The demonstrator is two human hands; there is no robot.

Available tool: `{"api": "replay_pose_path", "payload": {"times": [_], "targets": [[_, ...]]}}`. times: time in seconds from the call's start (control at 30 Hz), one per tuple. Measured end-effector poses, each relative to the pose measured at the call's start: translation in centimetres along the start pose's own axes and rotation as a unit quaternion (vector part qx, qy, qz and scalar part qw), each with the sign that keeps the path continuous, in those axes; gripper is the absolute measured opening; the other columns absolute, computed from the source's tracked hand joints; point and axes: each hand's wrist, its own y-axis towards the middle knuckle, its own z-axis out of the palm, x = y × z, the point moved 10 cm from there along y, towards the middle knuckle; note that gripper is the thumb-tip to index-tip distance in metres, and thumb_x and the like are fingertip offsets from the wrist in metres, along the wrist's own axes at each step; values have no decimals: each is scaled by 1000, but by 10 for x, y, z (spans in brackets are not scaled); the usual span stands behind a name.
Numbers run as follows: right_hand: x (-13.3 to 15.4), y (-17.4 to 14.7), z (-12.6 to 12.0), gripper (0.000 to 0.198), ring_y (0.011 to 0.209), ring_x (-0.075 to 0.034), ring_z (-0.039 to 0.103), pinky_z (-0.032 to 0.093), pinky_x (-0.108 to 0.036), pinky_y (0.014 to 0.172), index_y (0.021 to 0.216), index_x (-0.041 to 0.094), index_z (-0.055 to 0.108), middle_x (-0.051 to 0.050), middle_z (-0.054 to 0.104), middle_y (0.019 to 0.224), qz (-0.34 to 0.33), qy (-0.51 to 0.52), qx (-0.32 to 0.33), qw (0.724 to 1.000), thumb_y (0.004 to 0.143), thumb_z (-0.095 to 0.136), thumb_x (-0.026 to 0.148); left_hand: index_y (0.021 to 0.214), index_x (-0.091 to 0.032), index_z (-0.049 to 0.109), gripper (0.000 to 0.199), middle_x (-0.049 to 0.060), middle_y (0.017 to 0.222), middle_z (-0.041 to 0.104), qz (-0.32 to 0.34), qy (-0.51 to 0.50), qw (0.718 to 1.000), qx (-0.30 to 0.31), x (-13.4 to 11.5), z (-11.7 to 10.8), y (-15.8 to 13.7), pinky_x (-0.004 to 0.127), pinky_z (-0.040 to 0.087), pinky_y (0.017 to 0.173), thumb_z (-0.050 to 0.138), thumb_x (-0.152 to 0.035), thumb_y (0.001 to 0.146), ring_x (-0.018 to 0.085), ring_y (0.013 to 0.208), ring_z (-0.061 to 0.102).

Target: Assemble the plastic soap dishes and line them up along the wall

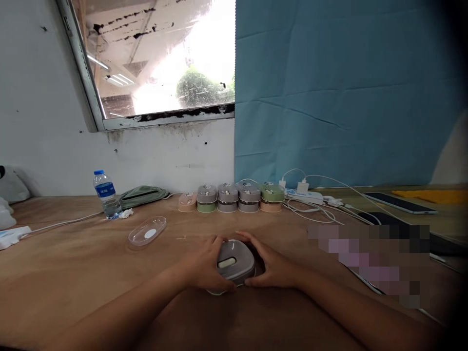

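Note:
A grey lidded plastic box (239,258) with rounded corners and a pale slot in its top sits on the table in front of me. A light green edge shows beneath it. My left hand (210,265) wraps its left side, thumb along the near edge. My right hand (272,263) curves round the right side, fingers at the far edge and thumb at the near right corner, with a gap at the palm. A clear oval plastic cover (157,225) with a white round sticker lies to the left, apart from both hands.
Along the back stand similar boxes, mostly stacked in pairs: grey (227,197), green (271,192), peach (187,202). Back left are a water bottle (106,192) and green pouch (144,196). Cables, a power strip (305,196) and a phone (400,202) lie right, near a blurred patch.

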Motion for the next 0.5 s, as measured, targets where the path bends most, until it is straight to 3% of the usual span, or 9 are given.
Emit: {"api": "replay_pose_path", "payload": {"times": [0.23, 0.33, 0.4, 0.5], "targets": [[-3, 6, -12, 88, 113, -24, 42, 35, -38, 94, 126, 27, 17, -11, 35, 126, -35, 215, -41, 975, 58, 72, 40, 104, -20, 41, 61, 7, 105, 50, -34, -204, 978, 17, 20, -1, 13, 33, 40, 80, 67, -44, 55, 21, 96, 49], [5, 7, -11, 89, 115, -24, 40, 33, -38, 95, 126, 27, 17, -11, 36, 125, -54, 240, -32, 969, 58, 72, 42, 100, -17, 42, 51, 8, 102, 52, -42, -289, 956, 26, 24, -7, 13, 31, 42, 76, 63, -42, 61, 20, 94, 50], [7, 6, -9, 88, 116, -24, 38, 30, -39, 97, 126, 26, 17, -11, 38, 124, -55, 225, -25, 973, 58, 72, 41, 100, -17, 41, 50, 8, 103, 51, -61, -289, 955, -7, 38, -26, 16, 30, 43, 74, 61, -44, 62, 20, 93, 51], [5, 2, -10, 88, 116, -24, 38, 28, -41, 99, 127, 25, 18, -11, 39, 122, -42, 186, -24, 981, 59, 72, 39, 105, -18, 38, 61, 11, 111, 47, -142, -197, 962, -128, 89, -85, 20, 31, 45, 70, 60, -51, 59, 23, 94, 52]]}}
